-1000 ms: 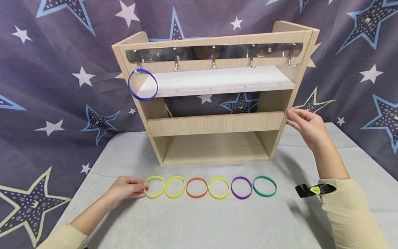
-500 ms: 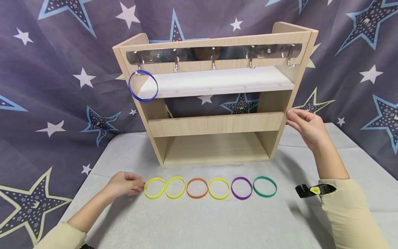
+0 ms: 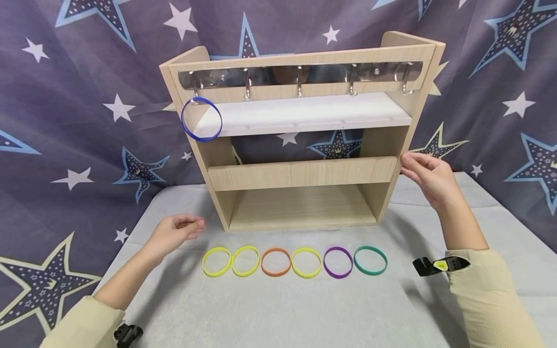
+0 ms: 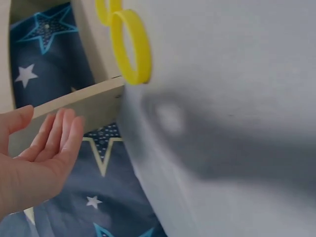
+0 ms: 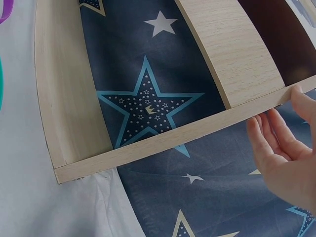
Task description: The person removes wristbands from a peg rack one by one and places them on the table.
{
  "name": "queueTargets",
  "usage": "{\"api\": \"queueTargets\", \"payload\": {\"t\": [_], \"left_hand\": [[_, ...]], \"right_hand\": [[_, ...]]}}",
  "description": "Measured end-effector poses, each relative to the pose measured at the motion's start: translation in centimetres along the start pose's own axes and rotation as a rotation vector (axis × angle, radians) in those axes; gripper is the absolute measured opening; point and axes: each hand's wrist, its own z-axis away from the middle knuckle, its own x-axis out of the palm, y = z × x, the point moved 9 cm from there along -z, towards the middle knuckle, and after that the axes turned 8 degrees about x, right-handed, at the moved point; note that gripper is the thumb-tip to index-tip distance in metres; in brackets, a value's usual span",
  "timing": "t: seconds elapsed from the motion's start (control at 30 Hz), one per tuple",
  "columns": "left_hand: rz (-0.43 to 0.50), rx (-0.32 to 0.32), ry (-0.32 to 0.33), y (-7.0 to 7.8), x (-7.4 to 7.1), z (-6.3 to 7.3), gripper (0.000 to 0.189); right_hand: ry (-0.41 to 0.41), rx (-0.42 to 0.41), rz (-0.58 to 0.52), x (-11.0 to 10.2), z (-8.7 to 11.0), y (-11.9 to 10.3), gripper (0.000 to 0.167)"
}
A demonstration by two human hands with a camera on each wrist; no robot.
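Observation:
My left hand (image 3: 171, 235) is held over the cloth left of the wooden hook rack (image 3: 300, 175), fingers loosely bent. In the left wrist view nothing lies between its thumb and fingers (image 4: 68, 140). My right hand (image 3: 434, 180) grips the rack's right side panel (image 5: 192, 129), thumb on the front edge and fingertips against the outer face. A blue wristband (image 3: 201, 139) hangs from the leftmost hook. In front of the rack lies a row of wristbands: yellow (image 3: 216, 276), yellow (image 3: 245, 275), orange (image 3: 276, 276), yellow (image 3: 306, 277), purple (image 3: 338, 277) and green (image 3: 370, 274).
A metal strip with several hooks (image 3: 299, 82) runs along the rack's top, above a white shelf (image 3: 304, 113). Grey cloth (image 3: 278, 314) covers the table. A star-patterned curtain (image 3: 87, 159) hangs behind and at both sides.
My left hand has let go of the leftmost yellow wristband, moved off it and risen toward the rack's lower left corner. The right hand stays on the side panel.

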Motion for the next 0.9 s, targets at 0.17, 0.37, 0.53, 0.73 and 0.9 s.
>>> {"api": "queueTargets", "payload": {"t": [0.17, 0.37, 0.53, 0.73, 0.9], "left_hand": [[0.048, 0.098, 0.06, 2.6, -0.9, -0.6, 0.044], [0.115, 0.169, 0.116, 5.4, -1.7, -1.2, 0.046], [0.127, 0.211, 0.176, 7.5, -2.2, -1.6, 0.046], [0.277, 0.304, 0.224, 9.8, -2.2, -2.3, 0.039], [0.403, 0.364, 0.239, 11.4, -2.1, -2.7, 0.025]], "right_hand": [[-0.005, -0.006, 0.002, 0.1, 0.0, -0.1, 0.006], [-0.007, -0.002, -0.014, 0.0, 0.0, -0.1, 0.008], [-0.007, 0.005, -0.017, 0.0, 0.0, 0.0, 0.009], [-0.009, 0.002, -0.005, 0.0, 0.0, 0.0, 0.009], [-0.015, -0.014, -0.007, 0.1, 0.0, 0.0, 0.01]]}}
